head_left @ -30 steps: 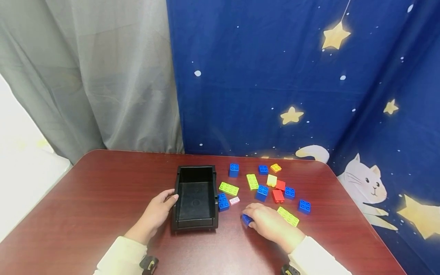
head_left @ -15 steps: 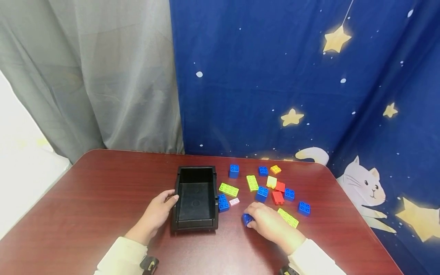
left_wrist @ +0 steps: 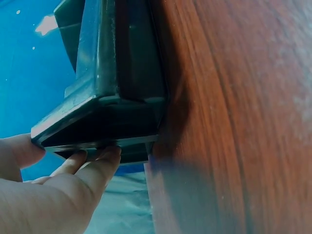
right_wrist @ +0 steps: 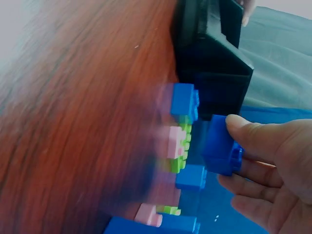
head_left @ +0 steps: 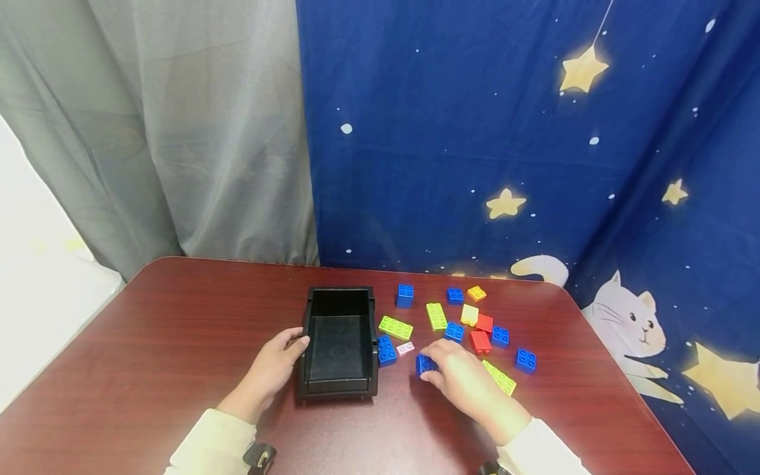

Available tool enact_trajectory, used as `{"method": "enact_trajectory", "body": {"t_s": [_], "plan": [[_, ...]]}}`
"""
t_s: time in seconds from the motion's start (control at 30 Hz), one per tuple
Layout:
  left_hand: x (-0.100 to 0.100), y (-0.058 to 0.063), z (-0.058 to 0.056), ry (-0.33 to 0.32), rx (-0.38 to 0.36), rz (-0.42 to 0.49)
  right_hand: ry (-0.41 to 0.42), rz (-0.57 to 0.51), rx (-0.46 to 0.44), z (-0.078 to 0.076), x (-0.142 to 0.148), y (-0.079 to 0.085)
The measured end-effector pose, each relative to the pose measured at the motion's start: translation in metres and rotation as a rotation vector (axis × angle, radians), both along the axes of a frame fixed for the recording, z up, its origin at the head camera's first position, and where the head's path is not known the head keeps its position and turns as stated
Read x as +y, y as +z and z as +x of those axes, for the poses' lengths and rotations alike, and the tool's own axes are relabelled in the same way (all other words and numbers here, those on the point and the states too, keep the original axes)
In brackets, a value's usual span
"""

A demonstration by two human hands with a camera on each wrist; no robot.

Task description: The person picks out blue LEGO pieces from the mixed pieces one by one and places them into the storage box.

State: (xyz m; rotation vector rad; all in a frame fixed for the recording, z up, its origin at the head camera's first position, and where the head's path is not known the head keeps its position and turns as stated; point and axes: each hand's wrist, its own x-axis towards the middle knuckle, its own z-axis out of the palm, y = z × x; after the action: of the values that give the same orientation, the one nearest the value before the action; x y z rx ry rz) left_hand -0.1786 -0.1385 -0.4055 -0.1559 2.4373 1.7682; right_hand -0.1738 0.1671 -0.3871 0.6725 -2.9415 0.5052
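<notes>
In the head view my left hand (head_left: 267, 371) grips the left wall of a black plastic bin (head_left: 340, 388), thumb over the rim. The left wrist view has its fingers (left_wrist: 100, 170) against the outside of the wall. My right hand (head_left: 466, 381) pinches a blue toy brick (head_left: 424, 365) between thumb and fingers, to the right of the bin. In the right wrist view this blue brick (right_wrist: 218, 146) is off the tabletop, its studs turned towards the palm. The bin's inside shows only its bare floor in the head view.
Loose bricks lie right of the bin: a blue brick (head_left: 386, 351) against its side, a pink brick (head_left: 405, 348), lime green bricks (head_left: 395, 328), red bricks (head_left: 481, 342), a pale yellow brick (head_left: 469, 315) and several more blue ones. Curtains hang behind the table (head_left: 196, 316).
My right hand has lifted the blue brick from the table and shifted it slightly away from me. The left hand and the bin have stayed in place.
</notes>
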Motion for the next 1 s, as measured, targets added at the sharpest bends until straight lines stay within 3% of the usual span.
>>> {"method": "enact_trajectory", "body": {"t_s": [0.3, 0.53, 1.0], "plan": [[0.001, 0.0, 0.001, 0.001, -0.006, 0.0, -0.06, -0.108, 0.139, 0.004, -0.014, 0.01], [0.001, 0.001, 0.002, -0.003, -0.014, 0.018, -0.07, -0.178, 0.143, 0.008, -0.03, 0.017], [0.001, 0.002, 0.003, 0.007, -0.007, 0.001, 0.044, -0.222, 0.18, 0.012, -0.061, 0.027]]}}
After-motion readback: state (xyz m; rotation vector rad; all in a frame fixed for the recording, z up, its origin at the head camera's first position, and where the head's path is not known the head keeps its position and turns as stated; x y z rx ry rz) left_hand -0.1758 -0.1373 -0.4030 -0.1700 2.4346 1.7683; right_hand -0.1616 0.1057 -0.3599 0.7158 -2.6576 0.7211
